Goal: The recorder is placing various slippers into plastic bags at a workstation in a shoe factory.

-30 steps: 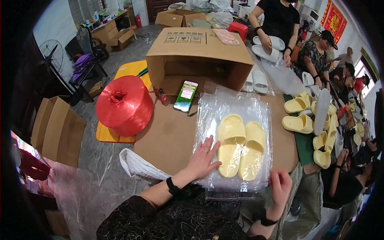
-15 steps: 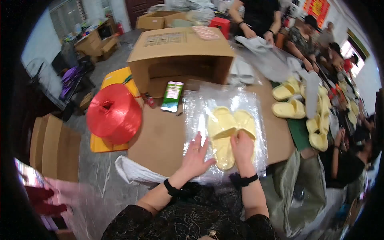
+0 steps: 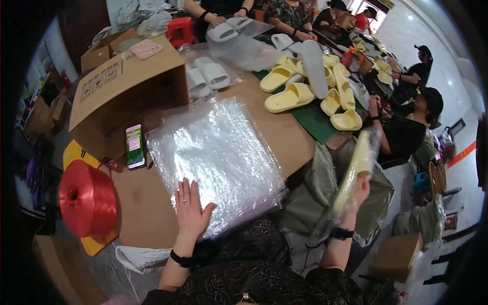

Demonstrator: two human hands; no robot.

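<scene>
My left hand lies flat with fingers stretched on the near left edge of a stack of clear plastic bags. Out to the right, past the table edge, my right hand grips a clear bag with pale yellow slippers inside. The bagged slippers are held upright and tilted, above an open olive-green sack. Part of them is blurred, and the fingertips of that hand are partly hidden. A phone with a lit screen rests to the left of the bag stack.
A cardboard box lies on its side at the back left. A red twine roll sits on a yellow stool. Yellow slippers are heaped at the far right; white slippers lie beside the box. Other people work beyond the table.
The yellow slippers went from the bag stack to the right, off the table, in my right hand. My left hand stays on the stack. The view has turned right.
</scene>
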